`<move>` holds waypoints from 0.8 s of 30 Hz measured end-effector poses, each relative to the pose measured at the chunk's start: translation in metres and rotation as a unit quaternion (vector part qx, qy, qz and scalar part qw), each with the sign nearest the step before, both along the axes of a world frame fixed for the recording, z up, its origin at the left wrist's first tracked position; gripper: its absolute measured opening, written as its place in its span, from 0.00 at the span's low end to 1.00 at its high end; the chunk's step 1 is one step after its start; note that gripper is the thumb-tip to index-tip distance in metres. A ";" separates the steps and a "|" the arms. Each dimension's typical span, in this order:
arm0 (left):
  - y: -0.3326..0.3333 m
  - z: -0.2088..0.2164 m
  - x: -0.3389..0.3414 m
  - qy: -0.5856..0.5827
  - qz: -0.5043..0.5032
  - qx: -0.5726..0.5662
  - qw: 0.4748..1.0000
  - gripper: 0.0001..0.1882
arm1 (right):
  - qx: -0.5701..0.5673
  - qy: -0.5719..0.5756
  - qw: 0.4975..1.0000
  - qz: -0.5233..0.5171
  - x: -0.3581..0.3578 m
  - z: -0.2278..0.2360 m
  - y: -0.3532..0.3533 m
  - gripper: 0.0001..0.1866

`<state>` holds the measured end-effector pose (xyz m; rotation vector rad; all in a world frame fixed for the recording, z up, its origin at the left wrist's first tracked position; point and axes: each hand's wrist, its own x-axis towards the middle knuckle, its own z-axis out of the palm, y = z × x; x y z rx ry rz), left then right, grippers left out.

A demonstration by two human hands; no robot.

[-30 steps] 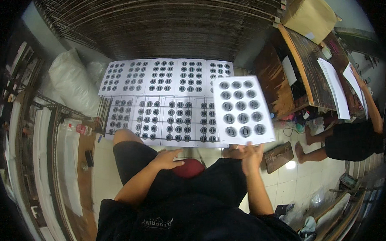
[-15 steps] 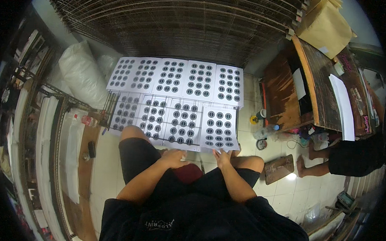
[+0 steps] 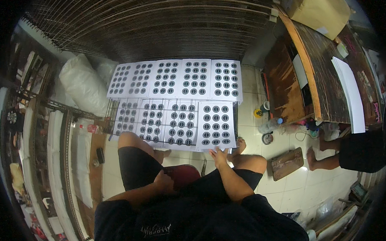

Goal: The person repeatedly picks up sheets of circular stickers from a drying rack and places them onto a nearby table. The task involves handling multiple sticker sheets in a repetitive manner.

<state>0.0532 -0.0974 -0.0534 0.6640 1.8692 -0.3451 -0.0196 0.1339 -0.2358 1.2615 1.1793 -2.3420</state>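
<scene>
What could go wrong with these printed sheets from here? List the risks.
1. The right hand rests at the near edge of the white sheet printed with dark circles; a slip could push it out of line with the neighbouring sheets.
2. The bare foot sits beside that sheet's corner and might crease it.
3. Small jars and a tape roll stand on the tiled floor close by; a knock could spill onto the paper.

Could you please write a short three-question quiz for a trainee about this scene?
1. True or false: the right hand touches the near edge of the nearest right sheet.
2. Where does the left hand rest?
A) on the left thigh
B) on the white sack
C) on a sheet
3. How many rows do the white sheets with dark rings form?

Key: 1 true; 2 A; 3 two.
</scene>
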 end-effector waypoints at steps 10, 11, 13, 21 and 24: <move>0.016 0.019 0.005 0.052 -0.065 -0.005 0.997 0.31 | -0.041 0.031 0.999 0.005 0.004 -0.013 0.007 0.24; 0.018 0.017 0.004 0.054 -0.065 -0.012 0.996 0.30 | -0.047 0.029 0.998 0.006 0.004 -0.013 0.008 0.24; 0.021 0.012 0.001 0.058 -0.066 -0.025 0.996 0.30 | -0.059 0.035 0.998 0.003 0.004 -0.012 0.010 0.24; 0.000 -0.025 0.006 0.156 -0.019 0.111 0.981 0.27 | -0.088 0.030 0.995 -0.031 0.011 -0.028 0.023 0.24; -0.003 -0.027 0.006 0.094 0.056 0.186 0.976 0.22 | -0.077 0.028 0.996 -0.034 0.010 -0.019 0.019 0.24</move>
